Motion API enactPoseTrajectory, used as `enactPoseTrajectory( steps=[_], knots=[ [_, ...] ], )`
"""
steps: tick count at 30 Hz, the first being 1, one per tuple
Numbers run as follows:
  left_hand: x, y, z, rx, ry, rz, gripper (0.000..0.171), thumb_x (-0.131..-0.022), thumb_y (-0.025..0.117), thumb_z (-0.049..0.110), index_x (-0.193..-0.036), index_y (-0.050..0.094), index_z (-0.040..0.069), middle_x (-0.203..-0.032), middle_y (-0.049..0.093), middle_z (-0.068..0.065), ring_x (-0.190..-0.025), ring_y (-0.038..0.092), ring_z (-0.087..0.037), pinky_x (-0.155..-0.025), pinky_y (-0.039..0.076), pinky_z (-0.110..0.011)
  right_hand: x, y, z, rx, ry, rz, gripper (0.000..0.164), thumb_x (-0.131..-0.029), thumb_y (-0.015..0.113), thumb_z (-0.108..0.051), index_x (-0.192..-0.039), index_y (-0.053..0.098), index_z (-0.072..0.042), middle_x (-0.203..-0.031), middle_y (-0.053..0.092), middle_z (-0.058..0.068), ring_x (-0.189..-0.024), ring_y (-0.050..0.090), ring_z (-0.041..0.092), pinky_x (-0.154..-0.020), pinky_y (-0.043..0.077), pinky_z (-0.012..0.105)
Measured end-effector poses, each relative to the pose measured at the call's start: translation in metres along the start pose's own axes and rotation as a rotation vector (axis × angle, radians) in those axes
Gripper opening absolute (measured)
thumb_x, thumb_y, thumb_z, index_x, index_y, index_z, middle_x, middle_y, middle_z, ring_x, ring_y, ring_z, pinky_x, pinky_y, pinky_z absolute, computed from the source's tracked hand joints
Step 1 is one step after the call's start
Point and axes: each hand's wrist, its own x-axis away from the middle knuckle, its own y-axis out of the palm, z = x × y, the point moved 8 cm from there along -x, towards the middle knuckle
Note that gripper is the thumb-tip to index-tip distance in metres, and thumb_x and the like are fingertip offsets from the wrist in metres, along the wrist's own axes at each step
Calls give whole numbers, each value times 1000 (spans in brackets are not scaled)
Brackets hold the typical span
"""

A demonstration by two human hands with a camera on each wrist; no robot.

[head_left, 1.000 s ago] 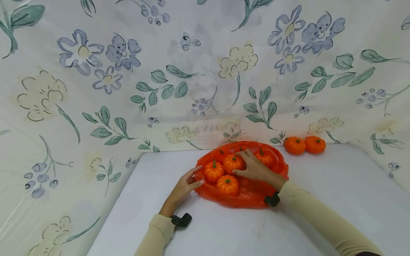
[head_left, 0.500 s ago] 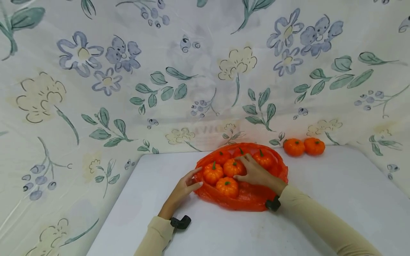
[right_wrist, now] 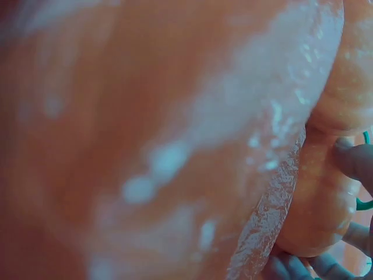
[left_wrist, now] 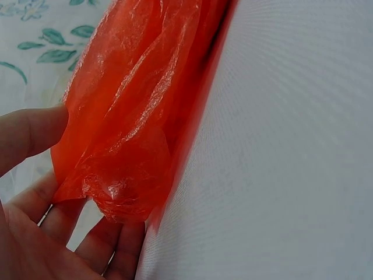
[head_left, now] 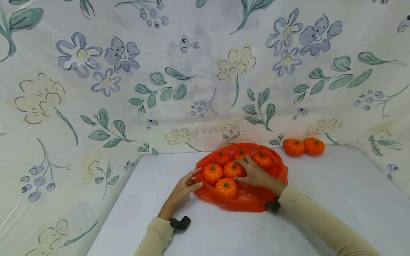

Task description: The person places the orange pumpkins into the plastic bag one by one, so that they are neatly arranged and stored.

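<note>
An orange-red plastic bag (head_left: 256, 195) lies spread with its mouth up, holding several small pumpkins, among them a front pumpkin (head_left: 226, 188) and a left pumpkin (head_left: 212, 173). My right hand (head_left: 256, 174) reaches into the bag and grips the middle pumpkin (head_left: 233, 170) between thumb and fingers. In the right wrist view that same pumpkin (right_wrist: 317, 198) shows at the right edge, partly covered by blurred plastic. At the bag's left end, my left hand (head_left: 180, 190) holds the film; the left wrist view shows thumb and fingers around the crumpled bag end (left_wrist: 125, 175).
Two more small pumpkins, a left one (head_left: 293, 147) and a right one (head_left: 314, 146), sit side by side outside the bag, at the back right of the white table (head_left: 230, 234). A flower-patterned sheet (head_left: 205, 71) hangs right behind the table.
Both hands stay nearly in place, and the pumpkins in the bag have barely moved. The head view has shifted slightly.
</note>
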Motion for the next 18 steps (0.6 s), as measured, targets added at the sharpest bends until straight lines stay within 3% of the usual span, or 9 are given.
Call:
enactPoseTrajectory(
  steps=[5,11,18],
  knots=[
    [0,1,-2,-15,-6,-1,60,-95,63,25,-151,43,19,-159,39,-10,-117,53,-24,-100,47,-30,3,0,3,-3,4,-11,70,-85,78,-37,-145,48,-18,-121,43,7,-116,52,27,-98,54,48],
    [0,0,0,-19,3,2,60,-95,63,24,-152,43,18,-157,40,-12,-109,53,-26,-91,49,-28,5,-2,2,-10,7,-19,74,-85,78,-37,-148,46,-17,-124,43,8,-118,52,28,-100,53,49],
    [-1,0,1,-19,0,-5,61,-95,63,25,-152,42,18,-158,39,-11,-116,53,-25,-97,48,-28,6,-5,3,-20,17,-21,75,-85,77,-39,-149,44,-19,-131,42,11,-125,51,33,-98,53,51]
  ],
)
